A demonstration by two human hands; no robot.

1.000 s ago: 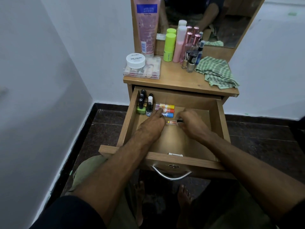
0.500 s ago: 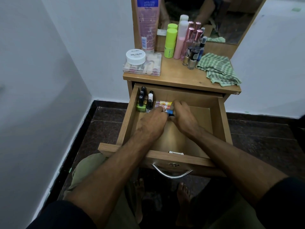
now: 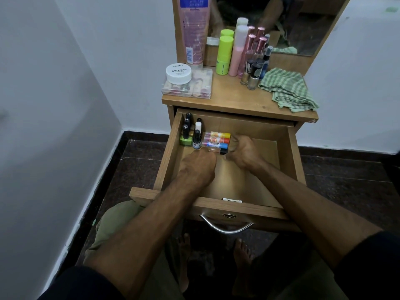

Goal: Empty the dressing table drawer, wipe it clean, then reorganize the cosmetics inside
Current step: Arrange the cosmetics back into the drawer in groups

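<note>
The person is wearing a dark, near-black top with sleeves ending above the elbows, leaving both forearms bare. Olive-green trousers are covering the knees, and the feet are showing bare, without shoes or socks.

One wide-angle camera, worn on the person's head, looks forward and steeply down from close above the open drawer, which fills the middle of the frame. Both forearms enter from 5 and 7 o'clock and meet at the centre. The desk lies toward 12 o'clock, with the mirror cut off at the top edge. A wall runs along 9 o'clock, the floor lies toward 3 o'clock, and the person's bare feet show at 6 o'clock. Straight edges bow near the borders. There is no second view.
</note>
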